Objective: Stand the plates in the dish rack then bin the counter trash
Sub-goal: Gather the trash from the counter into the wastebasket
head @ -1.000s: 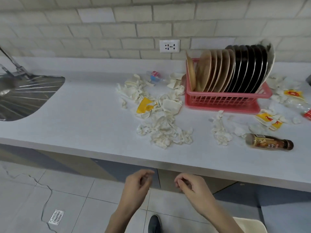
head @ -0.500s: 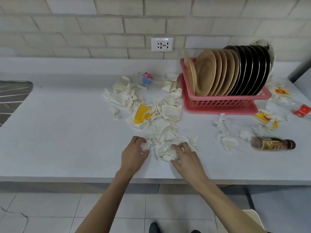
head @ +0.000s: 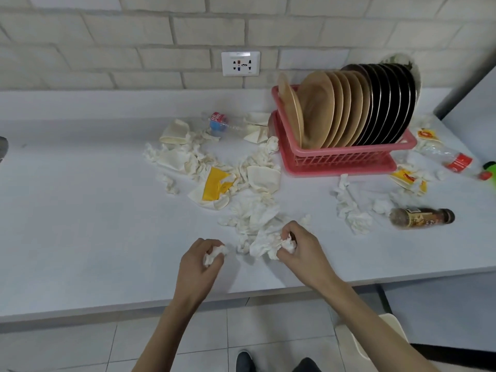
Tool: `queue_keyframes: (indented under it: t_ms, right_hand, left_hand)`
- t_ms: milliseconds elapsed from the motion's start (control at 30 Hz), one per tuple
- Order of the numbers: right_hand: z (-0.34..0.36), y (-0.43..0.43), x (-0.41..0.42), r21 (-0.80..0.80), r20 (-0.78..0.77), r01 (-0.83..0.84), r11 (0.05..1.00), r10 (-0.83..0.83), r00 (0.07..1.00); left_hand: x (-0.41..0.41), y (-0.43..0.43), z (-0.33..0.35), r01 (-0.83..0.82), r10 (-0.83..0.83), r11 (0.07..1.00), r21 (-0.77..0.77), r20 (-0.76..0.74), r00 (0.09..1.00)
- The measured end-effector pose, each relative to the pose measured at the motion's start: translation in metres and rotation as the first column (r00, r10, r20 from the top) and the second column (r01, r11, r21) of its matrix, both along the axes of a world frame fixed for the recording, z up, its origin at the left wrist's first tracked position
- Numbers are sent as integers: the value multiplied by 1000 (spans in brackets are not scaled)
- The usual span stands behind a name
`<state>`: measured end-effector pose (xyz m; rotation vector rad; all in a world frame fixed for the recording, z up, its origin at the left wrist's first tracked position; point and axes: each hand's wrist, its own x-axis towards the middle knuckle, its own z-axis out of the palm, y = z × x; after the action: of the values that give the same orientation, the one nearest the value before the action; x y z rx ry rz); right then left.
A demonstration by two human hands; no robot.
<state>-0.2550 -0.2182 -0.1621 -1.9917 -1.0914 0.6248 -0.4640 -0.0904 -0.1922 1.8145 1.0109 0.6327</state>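
Right hand [head: 304, 252] grips tissue [head: 287, 244]; plates [head: 346, 108] stand upright.

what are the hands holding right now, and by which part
Left hand grips a small tissue wad whole in its fingers; right hand grips the near edge of the crumpled tissue pile.

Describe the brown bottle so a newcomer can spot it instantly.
Start at the pink dish rack of standing plates on the white counter. Toward the front edge, right of the rack, the brown bottle lies on its side beside crumpled tissue. Unlike the clear red-labelled bottle behind it, it is dark with a dark cap.
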Motion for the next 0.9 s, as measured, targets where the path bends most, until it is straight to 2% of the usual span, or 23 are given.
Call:
queue_keyframes:
  t_ms: [100, 200, 267, 567, 667, 700, 833, 900]
  right_hand:
    - [14, -4, 1, 99, -278, 147, 984, -115, 954]
    - [19, -9, 4, 123, -547, 340, 932, -222, 807]
    - [19, -15, 4, 86, -667, 408, 909, -251, 701]
    - [26, -32, 1, -83, -794, 606, 791, -420, 439]
    - [33, -38, 2, -76, -861, 648, 758, -377, 340]
    - [33, -41, 3, -54, -870, 633, 772, -348, 350]
    - [31, -60, 8, 0, -785, 559, 829, -346, 514]
    - [31, -71, 14, 32, -783, 592, 805, -348, 516]
  left_hand:
    - [4, -10, 10, 6, -4, 999, -31, 57, 998]
    - [13, -24, 18, 20, -15, 999, -45, 101, 995]
    - [23, -35, 23, 42, -36, 998, -50, 127, 991]
    - [75, -73, 28, 210, -202, 977, -35, 155, 967]
    - [88, -84, 31, 238, -230, 971, -28, 168, 959]
    - [92, -87, 33, 245, -239, 969, -21, 168, 956]
    - [107, -99, 35, 287, -284, 958, 3, 153, 947]
    - [115, -107, 36, 319, -318, 948, 16, 139, 938]
